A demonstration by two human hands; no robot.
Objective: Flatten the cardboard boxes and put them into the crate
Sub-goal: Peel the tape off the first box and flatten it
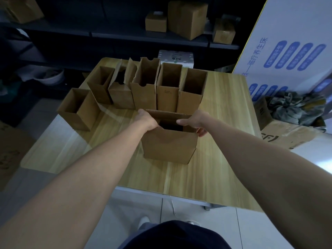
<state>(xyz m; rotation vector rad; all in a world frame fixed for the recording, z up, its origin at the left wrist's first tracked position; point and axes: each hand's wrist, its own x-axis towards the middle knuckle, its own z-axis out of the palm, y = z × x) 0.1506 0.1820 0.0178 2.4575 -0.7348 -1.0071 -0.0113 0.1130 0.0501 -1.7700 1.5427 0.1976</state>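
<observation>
A brown cardboard box [168,146] stands upright in the middle of the wooden table [224,108], its top open. My left hand [146,119] grips its upper left edge, and my right hand [196,120] grips its upper right edge with the fingers over a top flap. Behind it, several open cardboard boxes [168,97] stand in a row across the table, and one more [77,110] stands apart at the left. No crate can be made out in view.
Dark shelves at the back hold closed cardboard boxes [186,18]. A large white printed carton [291,51] leans at the right, above an open carton with crumpled grey material [296,108]. A white package [177,58] sits behind the table. Flat cardboard [9,153] lies on the floor, left.
</observation>
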